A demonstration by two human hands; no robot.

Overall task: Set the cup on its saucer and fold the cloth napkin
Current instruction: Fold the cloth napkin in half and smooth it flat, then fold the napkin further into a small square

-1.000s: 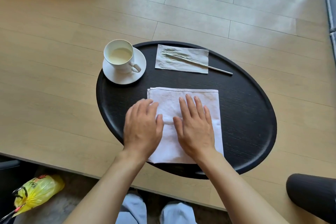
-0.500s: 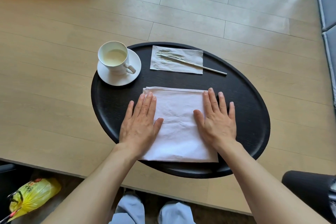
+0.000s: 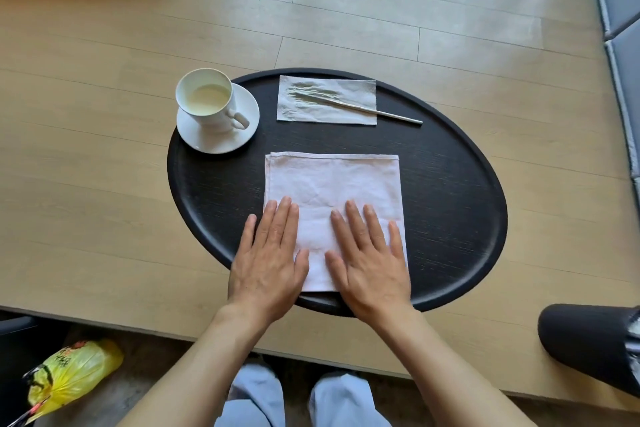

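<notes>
A white cup (image 3: 206, 99) with pale liquid stands on its white saucer (image 3: 221, 139) at the far left of the black oval tray (image 3: 450, 204). A folded white cloth napkin (image 3: 332, 187) lies flat in the tray's middle. My left hand (image 3: 268, 260) rests palm down on the napkin's near left edge, partly on the tray. My right hand (image 3: 370, 260) lies flat on the napkin's near right part. Both hands have fingers spread and grip nothing.
A paper napkin (image 3: 349, 104) with a thin metal stick (image 3: 388, 113) across it lies at the tray's far side. The tray sits on a wooden table (image 3: 104, 184). A yellow bag (image 3: 69, 378) lies below left, a dark object (image 3: 588, 347) at right.
Both hands slid back toward me along the napkin, from its side edges to its near end, and came closer together. The cup and saucer stayed put.
</notes>
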